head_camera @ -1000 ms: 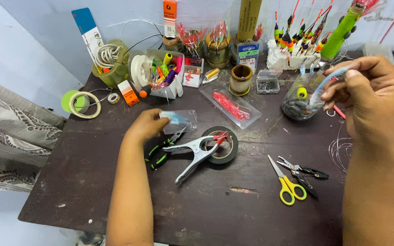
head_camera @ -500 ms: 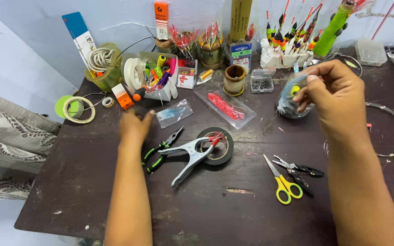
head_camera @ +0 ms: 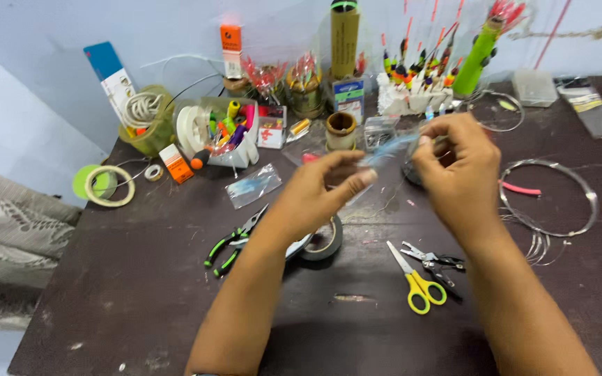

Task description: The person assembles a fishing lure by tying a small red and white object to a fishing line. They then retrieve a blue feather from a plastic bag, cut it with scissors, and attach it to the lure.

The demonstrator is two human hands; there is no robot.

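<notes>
Both my hands are raised over the middle of the dark table [head_camera: 141,306]. My left hand [head_camera: 322,191] pinches one end of a pale blue feather-like strip [head_camera: 391,147], and my right hand [head_camera: 458,163] pinches its other end. Under my left forearm lie green-handled pliers [head_camera: 235,240] and a roll of black tape [head_camera: 325,240]. A small clear bag with blue material [head_camera: 253,184] lies to the left of my left hand.
Yellow-handled scissors [head_camera: 416,282] and small black pliers [head_camera: 437,259] lie near the front. Coiled wire [head_camera: 566,202] is at the right. Jars, floats, a spool [head_camera: 341,129] and tape rolls [head_camera: 109,184] crowd the back and left edge.
My left hand has risen from the table near the pliers to meet my right hand. My right hand came down and left, and both now hold the blue strip between them.
</notes>
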